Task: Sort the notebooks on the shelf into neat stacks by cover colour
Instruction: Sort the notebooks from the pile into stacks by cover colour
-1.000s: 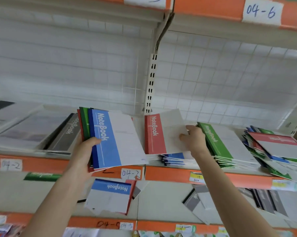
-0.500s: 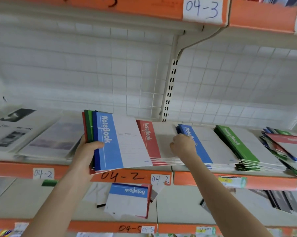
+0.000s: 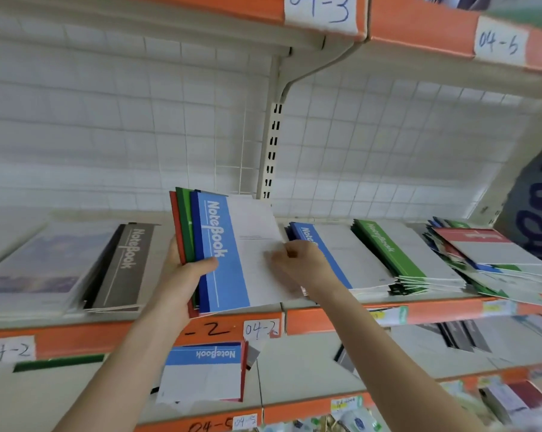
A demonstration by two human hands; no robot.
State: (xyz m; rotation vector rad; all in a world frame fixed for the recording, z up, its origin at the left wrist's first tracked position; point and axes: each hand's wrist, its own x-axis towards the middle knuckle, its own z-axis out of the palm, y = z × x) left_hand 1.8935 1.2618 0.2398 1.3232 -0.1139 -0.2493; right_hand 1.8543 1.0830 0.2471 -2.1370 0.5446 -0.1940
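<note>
left hand (image 3: 182, 275) and right hand (image 3: 297, 260) worked at centre frame before the long orange-edged shelf (image 3: 341, 316). on it, right of centre, lay a jumbled heap (image 3: 487, 254), a green stack (image 3: 388, 247) and a blue stack (image 3: 357, 257). the left clamped a mixed notebook bundle (image 3: 232, 260) by its spines, thumb across the blue top cover. the right's fingers curled at the bundle's open edge, apparently pinching it; blur hid detail. thin, light, floppy and slick, these would likely fan apart; the bound spine looked the firmest hold.

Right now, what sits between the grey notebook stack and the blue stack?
In the head view, the mixed bundle gripped by the left hand.
</note>
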